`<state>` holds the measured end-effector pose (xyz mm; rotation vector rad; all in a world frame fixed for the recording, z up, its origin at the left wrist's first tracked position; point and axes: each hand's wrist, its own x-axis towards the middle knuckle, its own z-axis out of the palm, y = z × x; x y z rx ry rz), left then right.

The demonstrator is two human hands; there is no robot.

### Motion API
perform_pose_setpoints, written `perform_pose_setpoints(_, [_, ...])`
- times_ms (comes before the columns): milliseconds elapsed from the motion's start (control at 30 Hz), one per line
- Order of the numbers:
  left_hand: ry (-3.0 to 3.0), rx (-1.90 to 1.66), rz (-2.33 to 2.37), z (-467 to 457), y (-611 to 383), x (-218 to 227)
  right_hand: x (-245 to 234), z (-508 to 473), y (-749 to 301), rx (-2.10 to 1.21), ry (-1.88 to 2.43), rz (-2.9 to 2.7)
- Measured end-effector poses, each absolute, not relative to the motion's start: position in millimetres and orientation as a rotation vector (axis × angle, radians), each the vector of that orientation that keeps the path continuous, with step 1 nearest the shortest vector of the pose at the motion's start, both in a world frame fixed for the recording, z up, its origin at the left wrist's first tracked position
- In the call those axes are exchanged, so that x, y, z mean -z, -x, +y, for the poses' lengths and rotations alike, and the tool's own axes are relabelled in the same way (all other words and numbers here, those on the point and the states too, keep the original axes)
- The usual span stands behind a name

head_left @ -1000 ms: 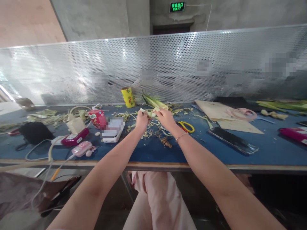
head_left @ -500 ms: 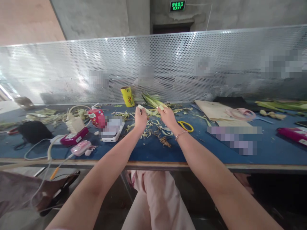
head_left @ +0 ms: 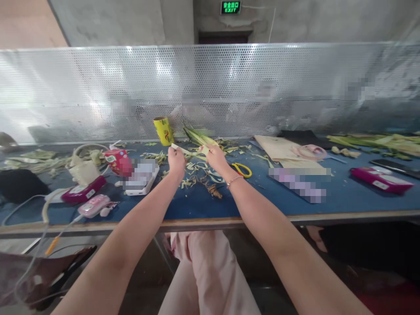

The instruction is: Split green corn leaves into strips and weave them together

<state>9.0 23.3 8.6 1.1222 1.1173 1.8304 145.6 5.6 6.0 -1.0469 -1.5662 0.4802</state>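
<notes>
A pale green leaf strip (head_left: 187, 152) is stretched between my hands, low over the blue table. My left hand (head_left: 177, 162) pinches its left end, from which a flat whitish piece sticks up. My right hand (head_left: 217, 159), with a thin bracelet at the wrist, grips the other end, where a short pale piece shows by the thumb. Just behind lies a bundle of long green leaves (head_left: 199, 136). Shredded leaf scraps (head_left: 197, 166) and a brown root-like piece (head_left: 214, 190) lie beneath and in front of the hands. Yellow-handled scissors (head_left: 243, 169) rest beside my right wrist.
A yellow tube (head_left: 163, 131) stands near the perforated metal screen (head_left: 210, 74). Left are a white device (head_left: 143, 177), a red package (head_left: 118, 162), a magenta box (head_left: 83, 190) and cables. Right are beige sheets (head_left: 285, 151), a pink ring-shaped item (head_left: 310, 152) and another magenta box (head_left: 380, 179).
The whole view has shifted, so the table's things appear farther left. Both hands still hold the leaf strip, with slightly more distance between them.
</notes>
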Motion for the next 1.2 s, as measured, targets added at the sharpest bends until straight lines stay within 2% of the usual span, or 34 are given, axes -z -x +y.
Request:
perform_pose_setpoints(300, [-0.952, -1.903, 1.11, 24, 0, -19, -7, -1, -132, -0.476, 0.919, -1.627])
perform_pose_setpoints(467, [-1.063, -1.776, 1.028, 14, -4, -22, -8, 1, -146, -0.348, 1.049, -1.583])
perform_pose_setpoints(700, [-1.258, -1.425, 0.872, 3, -11, -16, -4, 4, -156, -0.287, 1.141, -1.562])
perform_pose_setpoints(867, [-1.296, -1.376, 0.969, 5, -15, -11, -1, 2, -152, -0.218, 1.122, -1.648])
perform_pose_setpoints(1033, [-1.381, -1.407, 0.989, 7, -17, -7, 1, 5, -148, -0.333, 1.166, -1.623])
perform_pose_setpoints(1200, [-1.516, -1.415, 1.034, 8, -19, -2, -1, 6, -144, -0.196, 1.19, -1.611])
